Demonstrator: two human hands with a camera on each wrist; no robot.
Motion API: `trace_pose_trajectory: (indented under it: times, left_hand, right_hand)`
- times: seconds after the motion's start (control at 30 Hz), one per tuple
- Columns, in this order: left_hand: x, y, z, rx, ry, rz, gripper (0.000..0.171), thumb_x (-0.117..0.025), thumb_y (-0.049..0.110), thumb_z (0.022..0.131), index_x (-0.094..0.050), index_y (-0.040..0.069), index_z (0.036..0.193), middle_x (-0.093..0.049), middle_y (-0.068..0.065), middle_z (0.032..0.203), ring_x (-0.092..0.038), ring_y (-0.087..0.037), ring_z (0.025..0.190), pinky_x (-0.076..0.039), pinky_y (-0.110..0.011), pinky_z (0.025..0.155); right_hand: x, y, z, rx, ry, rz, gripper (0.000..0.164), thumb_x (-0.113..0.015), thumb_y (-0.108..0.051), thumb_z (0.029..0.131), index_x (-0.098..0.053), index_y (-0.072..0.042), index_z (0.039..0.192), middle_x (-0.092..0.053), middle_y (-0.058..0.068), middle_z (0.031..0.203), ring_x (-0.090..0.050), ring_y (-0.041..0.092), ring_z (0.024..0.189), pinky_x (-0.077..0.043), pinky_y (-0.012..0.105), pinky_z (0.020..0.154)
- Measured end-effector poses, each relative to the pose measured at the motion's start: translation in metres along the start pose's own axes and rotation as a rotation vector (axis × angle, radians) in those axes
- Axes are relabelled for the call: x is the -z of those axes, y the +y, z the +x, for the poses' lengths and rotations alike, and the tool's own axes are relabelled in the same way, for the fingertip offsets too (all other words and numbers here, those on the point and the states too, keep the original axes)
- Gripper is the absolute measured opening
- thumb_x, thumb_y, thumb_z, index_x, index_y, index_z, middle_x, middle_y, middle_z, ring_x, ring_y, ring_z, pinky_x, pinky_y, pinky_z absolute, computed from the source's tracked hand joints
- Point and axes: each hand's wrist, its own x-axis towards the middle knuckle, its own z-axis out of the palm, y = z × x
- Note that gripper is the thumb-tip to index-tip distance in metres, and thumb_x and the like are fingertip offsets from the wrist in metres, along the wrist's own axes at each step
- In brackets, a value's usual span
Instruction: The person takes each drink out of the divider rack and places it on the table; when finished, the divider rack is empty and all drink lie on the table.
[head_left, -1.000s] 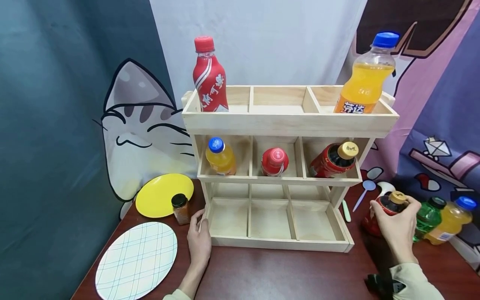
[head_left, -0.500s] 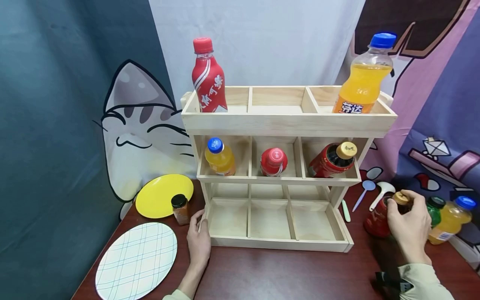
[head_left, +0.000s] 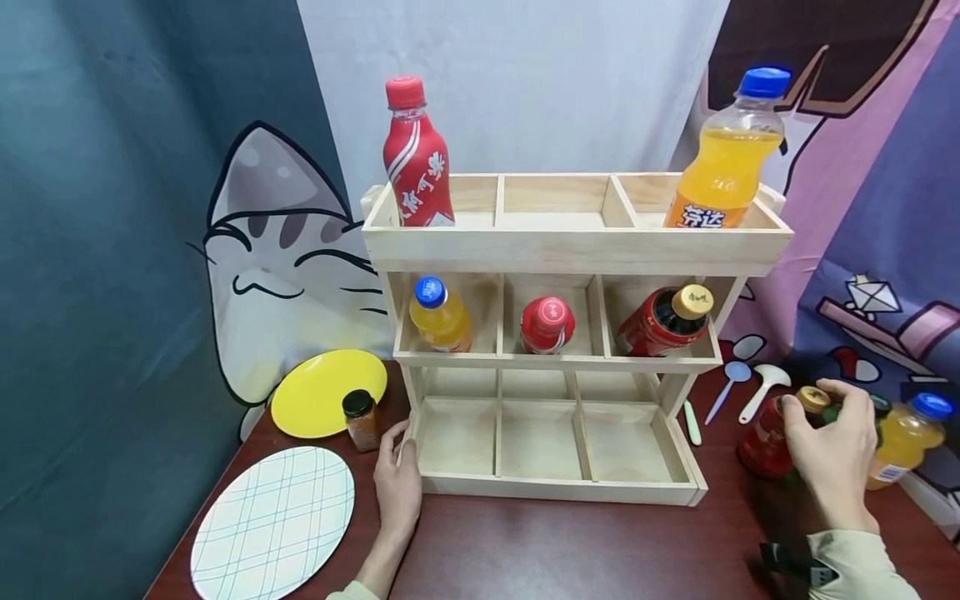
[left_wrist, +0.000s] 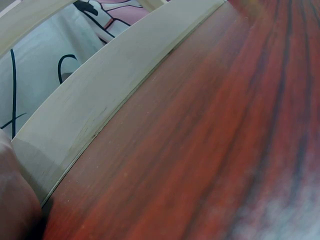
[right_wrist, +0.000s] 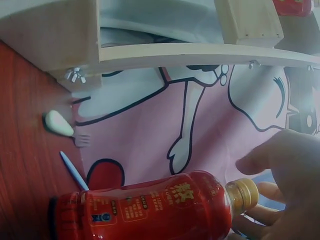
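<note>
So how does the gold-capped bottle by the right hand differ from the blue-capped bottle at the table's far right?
The gold-capped bottle wears a red label, while the blue-capped bottle shows orange drink through clear plastic. The gold-capped bottle is nearer the wooden rack; the blue-capped bottle stands farther right. Both stand capped on the table.

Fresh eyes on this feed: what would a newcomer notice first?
Probably the pale three-tier rack in the middle, a red bottle at its top left and an orange drink at its top right. Next, the yellow plate left of the rack. Then the right hand near the gold-capped bottle on the table.
</note>
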Motion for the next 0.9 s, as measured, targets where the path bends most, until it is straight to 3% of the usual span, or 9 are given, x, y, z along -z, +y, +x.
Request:
trace_pose_trajectory:
  times: [0.1, 0.2, 0.3, 0.47, 0.7, 0.9]
  left_hand:
    - [0.001, 0.0, 0.0, -0.004, 0.003, -0.009, 0.029, -0.043, 0.012, 0.092, -0.053, 0.011, 0.12, -0.058, -0.012, 0.117, -0.055, -0.025, 0.107, -0.04, -0.014, 0.072]
    - [0.001, 0.001, 0.0, -0.006, 0.006, -0.012, 0.029, -0.044, 0.011, 0.092, -0.053, 0.011, 0.119, -0.059, -0.013, 0.116, -0.055, -0.026, 0.106, -0.041, -0.015, 0.072]
    - [0.001, 0.001, 0.001, -0.009, 0.008, -0.011, 0.029, -0.043, 0.011, 0.092, -0.053, 0.011, 0.12, -0.059, -0.013, 0.116, -0.055, -0.026, 0.106, -0.041, -0.014, 0.072]
    - [0.0, 0.001, 0.002, -0.012, 0.011, -0.015, 0.029, -0.043, 0.011, 0.092, -0.052, 0.01, 0.12, -0.059, -0.016, 0.115, -0.055, -0.027, 0.105, -0.041, -0.015, 0.072]
    - [0.001, -0.001, 0.0, 0.001, 0.008, -0.023, 0.029, -0.043, 0.011, 0.093, -0.052, 0.01, 0.12, -0.058, -0.015, 0.117, -0.055, -0.026, 0.107, -0.041, -0.014, 0.072]
    - [0.001, -0.001, -0.001, -0.009, -0.006, -0.027, 0.03, -0.041, 0.011, 0.093, -0.051, 0.01, 0.121, -0.058, -0.016, 0.117, -0.055, -0.027, 0.107, -0.041, -0.015, 0.072]
  right_hand:
    - [0.001, -0.003, 0.001, 0.082, 0.104, 0.102, 0.04, -0.063, -0.017, 0.076, -0.055, -0.019, 0.115, -0.047, -0.023, 0.105, -0.046, 0.011, 0.107, -0.029, 0.016, 0.087]
    - [0.002, -0.011, 0.002, 0.232, 0.21, 0.241, 0.035, -0.06, -0.011, 0.076, -0.059, -0.012, 0.11, -0.058, -0.01, 0.113, -0.048, 0.008, 0.113, -0.031, 0.018, 0.095]
    - [0.003, -0.023, -0.001, 0.326, 0.238, 0.344, 0.034, -0.06, -0.007, 0.075, -0.058, -0.002, 0.109, -0.061, 0.003, 0.114, -0.051, 0.014, 0.113, -0.032, 0.021, 0.098]
    - [0.004, -0.055, -0.013, 0.365, 0.156, 0.467, 0.039, -0.063, -0.003, 0.074, -0.054, 0.003, 0.112, -0.058, 0.014, 0.114, -0.052, 0.015, 0.11, -0.034, 0.018, 0.093]
    - [0.008, -0.111, -0.031, 0.391, -0.011, 0.607, 0.045, -0.059, 0.002, 0.075, -0.047, 0.006, 0.118, -0.052, 0.014, 0.117, -0.048, 0.016, 0.111, -0.034, 0.013, 0.081]
    - [-0.002, -0.146, -0.041, 0.485, -0.044, 0.796, 0.043, -0.057, 0.004, 0.076, -0.043, 0.014, 0.115, -0.05, 0.024, 0.117, -0.048, 0.023, 0.111, -0.034, 0.023, 0.093]
